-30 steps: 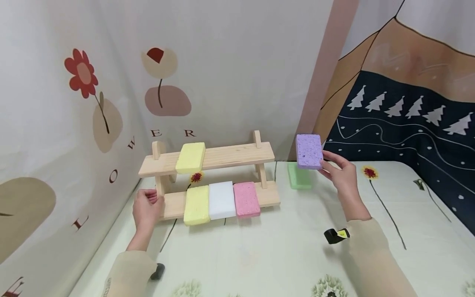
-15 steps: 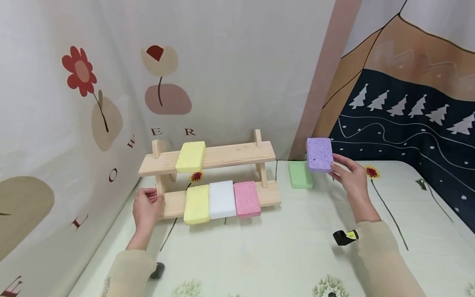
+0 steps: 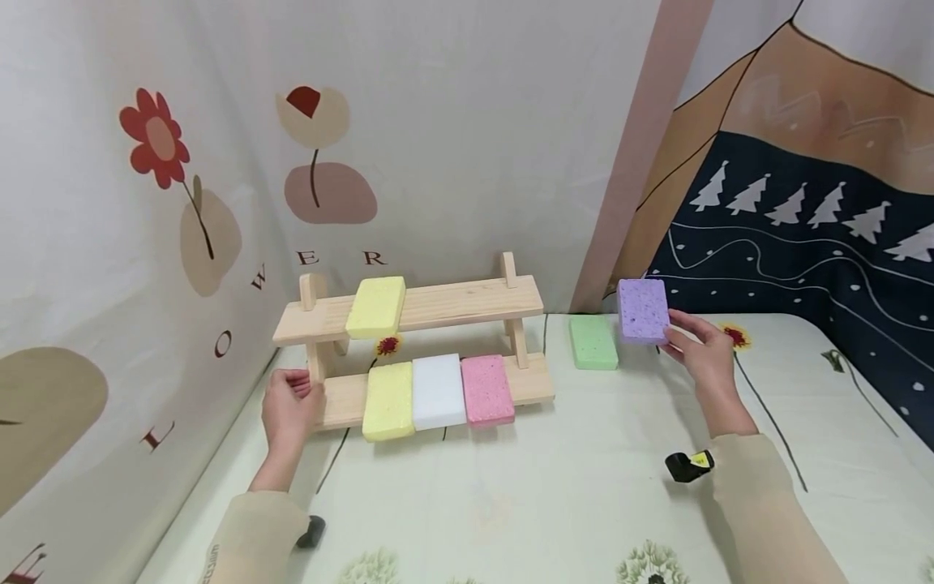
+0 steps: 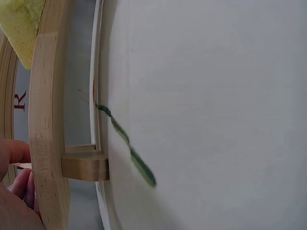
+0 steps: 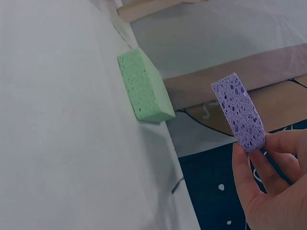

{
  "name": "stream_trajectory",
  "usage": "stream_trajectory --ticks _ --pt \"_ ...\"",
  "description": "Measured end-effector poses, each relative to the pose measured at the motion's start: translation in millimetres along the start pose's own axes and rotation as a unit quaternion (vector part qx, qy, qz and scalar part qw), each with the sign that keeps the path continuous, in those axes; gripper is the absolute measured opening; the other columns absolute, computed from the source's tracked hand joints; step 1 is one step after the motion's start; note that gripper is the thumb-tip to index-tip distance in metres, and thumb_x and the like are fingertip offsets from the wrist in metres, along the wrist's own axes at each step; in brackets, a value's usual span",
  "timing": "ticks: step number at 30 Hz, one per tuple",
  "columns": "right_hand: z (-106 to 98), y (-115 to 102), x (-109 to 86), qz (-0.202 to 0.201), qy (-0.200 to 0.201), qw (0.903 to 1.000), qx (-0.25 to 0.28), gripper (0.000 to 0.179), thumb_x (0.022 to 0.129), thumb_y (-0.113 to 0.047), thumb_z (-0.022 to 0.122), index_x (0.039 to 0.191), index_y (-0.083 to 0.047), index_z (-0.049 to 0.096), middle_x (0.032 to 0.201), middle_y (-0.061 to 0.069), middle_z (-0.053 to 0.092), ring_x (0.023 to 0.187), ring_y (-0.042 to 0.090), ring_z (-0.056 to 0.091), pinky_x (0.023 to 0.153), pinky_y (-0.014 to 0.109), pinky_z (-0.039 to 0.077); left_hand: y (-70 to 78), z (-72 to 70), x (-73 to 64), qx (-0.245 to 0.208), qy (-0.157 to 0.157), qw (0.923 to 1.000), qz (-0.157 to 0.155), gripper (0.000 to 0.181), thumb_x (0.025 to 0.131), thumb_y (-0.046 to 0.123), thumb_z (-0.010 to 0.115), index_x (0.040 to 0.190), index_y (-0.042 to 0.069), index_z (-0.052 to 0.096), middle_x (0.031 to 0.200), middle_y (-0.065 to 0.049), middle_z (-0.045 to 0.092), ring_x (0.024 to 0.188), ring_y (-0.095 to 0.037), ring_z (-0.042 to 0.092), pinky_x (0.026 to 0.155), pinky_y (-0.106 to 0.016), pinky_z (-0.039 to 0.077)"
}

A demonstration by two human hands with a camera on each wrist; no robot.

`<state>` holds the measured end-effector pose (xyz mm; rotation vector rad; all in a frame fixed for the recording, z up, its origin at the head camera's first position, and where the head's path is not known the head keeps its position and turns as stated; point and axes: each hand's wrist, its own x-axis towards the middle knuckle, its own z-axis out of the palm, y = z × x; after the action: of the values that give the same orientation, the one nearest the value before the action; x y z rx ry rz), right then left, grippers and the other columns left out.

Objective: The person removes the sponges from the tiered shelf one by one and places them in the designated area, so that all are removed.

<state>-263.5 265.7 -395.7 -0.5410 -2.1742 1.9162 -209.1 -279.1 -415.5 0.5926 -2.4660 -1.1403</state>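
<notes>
A purple sponge (image 3: 643,311) is pinched at its right edge between the thumb and fingers of my right hand (image 3: 706,365), raised above the table. Just left of it, a green sponge (image 3: 593,342) lies on the cloth. My left hand (image 3: 290,414) grips the left end of a two-tier wooden rack (image 3: 474,302); in the left wrist view its fingers curl beside the board (image 4: 45,120). One yellow sponge (image 3: 376,307) sits on the upper shelf. Along the lower shelf, another yellow sponge (image 3: 388,401), a white sponge (image 3: 438,391) and a pink sponge (image 3: 487,390) stand side by side.
Pale flower-printed cloth (image 3: 511,495) covers the table. A printed curtain (image 3: 467,146) hangs right behind the rack, and a dark tree-patterned cloth (image 3: 788,243) rises at the right. Black devices (image 3: 689,466) are worn at both wrists.
My right hand has carried the purple sponge to the right and slightly down, uncovering the green sponge behind it. The left hand keeps its place on the rack.
</notes>
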Motion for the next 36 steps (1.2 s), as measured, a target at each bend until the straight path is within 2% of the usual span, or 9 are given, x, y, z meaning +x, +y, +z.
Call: stream_trajectory --ticks 2,6,13,22,29,36 --pt "0.3 -0.7 -0.2 0.011 0.000 0.9999 -0.006 0.046 0.098 -0.012 0.062 0.143 -0.014 0.055 0.150 0.013 0.047 0.093 -0.001 0.060 0.073 0.009 0.055 0.2 -0.1 -0.1 -0.002 -0.001 1.0000 0.002 0.036 0.091 0.008 0.056 0.123 -0.007 0.049 0.119 -0.027 0.059 0.108 -0.039 0.061 0.095 -0.047 0.049" --pt "-1.8 1.7 1.7 0.021 -0.006 0.9998 0.003 0.048 0.097 -0.011 0.063 0.144 -0.010 0.053 0.146 0.010 0.049 0.091 -0.001 0.060 0.073 0.009 0.055 0.9 0.4 0.1 -0.004 -0.002 1.0000 0.007 0.036 0.091 0.007 0.057 0.122 -0.008 0.049 0.118 -0.028 0.059 0.107 -0.040 0.061 0.093 -0.048 0.049" --pt "-7.4 9.9 5.3 0.031 -0.012 0.9989 0.032 0.048 0.096 -0.003 0.059 0.143 -0.005 0.052 0.123 0.001 0.059 0.077 -0.008 0.062 0.070 0.010 0.056 0.8 0.1 0.4 0.000 0.000 1.0000 0.005 0.036 0.091 0.007 0.057 0.123 -0.008 0.049 0.119 -0.027 0.059 0.108 -0.040 0.061 0.095 -0.048 0.049" --pt "-11.1 23.8 13.9 0.071 -0.010 0.9965 -0.043 0.047 0.099 -0.010 0.057 0.146 -0.009 0.050 0.138 0.008 0.055 0.079 -0.009 0.058 0.075 0.011 0.056 0.2 0.3 0.9 0.001 -0.004 0.9999 0.010 0.036 0.092 0.006 0.058 0.123 -0.009 0.048 0.118 -0.030 0.058 0.107 -0.042 0.060 0.095 -0.052 0.050" --pt "-14.5 40.4 20.0 0.093 -0.025 0.9922 -0.079 0.047 0.101 -0.012 0.055 0.147 -0.010 0.048 0.144 0.013 0.051 0.075 -0.008 0.057 0.071 0.011 0.055 -0.9 0.7 -0.4 0.003 -0.001 0.9999 0.011 0.036 0.092 0.006 0.058 0.123 -0.009 0.049 0.117 -0.030 0.058 0.107 -0.042 0.061 0.094 -0.051 0.051" --pt "-12.2 42.3 27.3 0.070 -0.021 0.9908 -0.114 0.045 0.100 -0.013 0.056 0.145 -0.007 0.051 0.147 0.020 0.051 0.071 -0.011 0.055 0.066 0.009 0.054 0.4 0.0 0.6 0.002 0.000 1.0000 0.006 0.035 0.092 0.006 0.057 0.123 -0.008 0.049 0.118 -0.028 0.058 0.107 -0.039 0.061 0.094 -0.048 0.051"
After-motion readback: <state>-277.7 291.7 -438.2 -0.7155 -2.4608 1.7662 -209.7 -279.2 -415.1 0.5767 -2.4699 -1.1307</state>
